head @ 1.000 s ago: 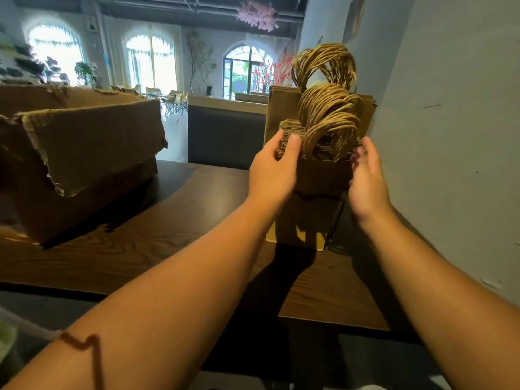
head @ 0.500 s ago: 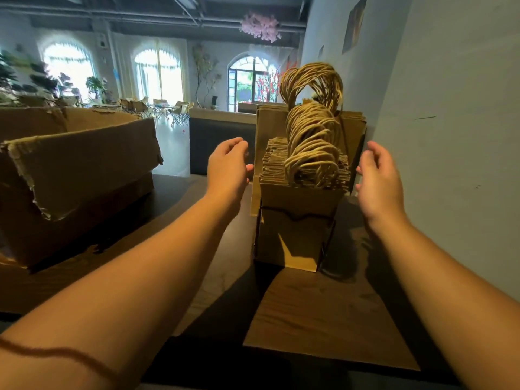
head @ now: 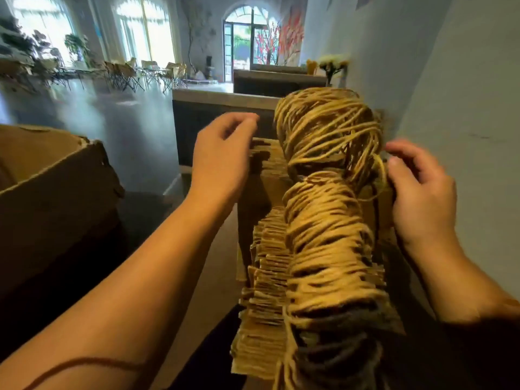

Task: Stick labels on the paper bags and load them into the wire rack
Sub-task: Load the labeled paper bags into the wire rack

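Paper bags (head: 270,291) stand packed upright in a long row running from 6 o'clock up toward centre frame, their twisted cord handles (head: 326,220) bunched into a thick rope-like ridge along the top. The rack itself is hidden under them.

Your left hand (head: 222,161) sits at 11 o'clock of the row, fingers loosely curled, at the far bags' left edge; blur keeps me from telling whether it grips anything. Your right hand (head: 419,192) is at 2 o'clock, fingers bent against the far bags' right edge beside the handles; grip cannot be told either.

Out at 9 o'clock, a torn cardboard box (head: 53,201) rests on the dark wooden table (head: 208,280). A pale wall (head: 464,108) runs along 3 o'clock.
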A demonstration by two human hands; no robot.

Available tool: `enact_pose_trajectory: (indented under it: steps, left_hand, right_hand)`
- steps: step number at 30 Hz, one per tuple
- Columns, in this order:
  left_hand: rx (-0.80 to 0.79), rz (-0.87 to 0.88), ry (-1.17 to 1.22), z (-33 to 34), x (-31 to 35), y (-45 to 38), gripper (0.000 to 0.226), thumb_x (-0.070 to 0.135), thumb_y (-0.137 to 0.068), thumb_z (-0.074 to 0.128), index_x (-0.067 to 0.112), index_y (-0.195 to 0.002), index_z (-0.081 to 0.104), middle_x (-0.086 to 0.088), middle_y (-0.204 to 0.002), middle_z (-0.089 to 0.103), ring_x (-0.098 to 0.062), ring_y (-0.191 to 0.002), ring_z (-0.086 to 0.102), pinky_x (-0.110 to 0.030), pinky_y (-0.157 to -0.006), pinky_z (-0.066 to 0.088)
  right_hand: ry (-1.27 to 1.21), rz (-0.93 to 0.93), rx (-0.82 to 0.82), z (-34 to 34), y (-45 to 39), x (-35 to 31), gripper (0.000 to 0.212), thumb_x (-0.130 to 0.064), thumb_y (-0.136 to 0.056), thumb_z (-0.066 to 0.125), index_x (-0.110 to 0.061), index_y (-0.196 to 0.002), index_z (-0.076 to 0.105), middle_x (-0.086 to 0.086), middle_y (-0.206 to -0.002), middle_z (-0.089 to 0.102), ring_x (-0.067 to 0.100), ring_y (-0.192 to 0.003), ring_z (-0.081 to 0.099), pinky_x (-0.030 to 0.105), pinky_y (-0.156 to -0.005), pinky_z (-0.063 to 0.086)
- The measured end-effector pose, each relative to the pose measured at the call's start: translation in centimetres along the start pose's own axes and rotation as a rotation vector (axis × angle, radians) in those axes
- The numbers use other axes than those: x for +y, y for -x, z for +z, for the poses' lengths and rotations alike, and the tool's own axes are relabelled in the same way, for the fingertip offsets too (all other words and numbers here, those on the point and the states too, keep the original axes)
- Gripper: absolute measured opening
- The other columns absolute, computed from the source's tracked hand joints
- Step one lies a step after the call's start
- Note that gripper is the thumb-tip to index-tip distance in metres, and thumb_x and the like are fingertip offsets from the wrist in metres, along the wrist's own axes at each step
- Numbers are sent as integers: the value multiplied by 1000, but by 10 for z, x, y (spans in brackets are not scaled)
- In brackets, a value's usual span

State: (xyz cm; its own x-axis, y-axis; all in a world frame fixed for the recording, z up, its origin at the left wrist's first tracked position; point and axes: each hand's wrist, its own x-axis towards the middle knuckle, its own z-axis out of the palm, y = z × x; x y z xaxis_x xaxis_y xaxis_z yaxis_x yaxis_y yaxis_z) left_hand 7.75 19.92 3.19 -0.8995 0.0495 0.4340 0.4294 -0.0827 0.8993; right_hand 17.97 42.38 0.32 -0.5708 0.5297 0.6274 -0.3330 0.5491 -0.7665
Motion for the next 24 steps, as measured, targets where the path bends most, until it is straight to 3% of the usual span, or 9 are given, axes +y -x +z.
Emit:
enact_pose_trajectory:
  steps: [3, 7, 9, 13, 16, 19, 24]
  left_hand:
    - [42, -120, -95, 6, 0, 1, 23, 21, -98, 56, 20, -113, 74, 6, -106, 72, -9, -103, 66, -39, -95, 56]
    - [36, -375, -61, 12, 17, 5, 28, 22, -92, 55, 24, -111, 76, 8, -113, 73, -11, -110, 66, -46, -102, 52]
    - [5, -461, -71, 12, 35, 5, 27, 16, -98, 55, 26, -112, 75, 11, -122, 68, -8, -121, 59, -42, -109, 47]
    - [-96, -513, -98, 3, 68, 15, 28, 20, -103, 51, 29, -124, 66, 11, -122, 67, -9, -120, 60, -34, -104, 48]
    - [-50, -602, -44, -14, 77, 27, 33, 33, -104, 46, 30, -133, 60, 9, -127, 64, -14, -119, 60, -40, -106, 44]
    - [-1, -653, 8, -31, 76, 38, 43, 43, -101, 45, 30, -141, 54, 2, -145, 55, -24, -126, 56, -50, -109, 39]
    - [-56, -671, 6, -37, 76, 34, 67, 60, -82, 47, 34, -144, 51, 2, -150, 50, -28, -129, 54, -50, -108, 38]
  right_hand:
    - [-30, 179, -109, 3, -4, -3, 20, -33, -89, 53, -40, -101, 67, -8, -131, 61, 7, -125, 53, 24, -109, 36]
    - [-55, 369, -176, -1, -5, -21, 27, -20, -92, 55, -37, -112, 62, -3, -144, 51, 7, -135, 43, 11, -105, 28]
    - [-88, 477, -276, -9, -8, -35, 32, -12, -100, 51, -32, -125, 59, -6, -149, 45, 3, -136, 39, 10, -102, 28]
    - [-354, 711, -318, -35, -25, -43, 40, -36, -106, 30, -26, -135, 56, -4, -144, 52, 1, -130, 49, 22, -108, 36]
    - [-471, 902, -340, -51, -37, -37, 63, -59, -100, 16, -28, -143, 48, -2, -155, 41, 13, -143, 35, 40, -120, 19]
    - [-483, 942, -371, -53, -42, -35, 69, -62, -100, 10, -25, -148, 42, -3, -157, 36, 15, -145, 30, 42, -121, 14]
    - [-427, 941, -388, -43, -46, -38, 70, -60, -99, 7, -24, -152, 35, -4, -159, 31, 14, -148, 23, 39, -121, 11]
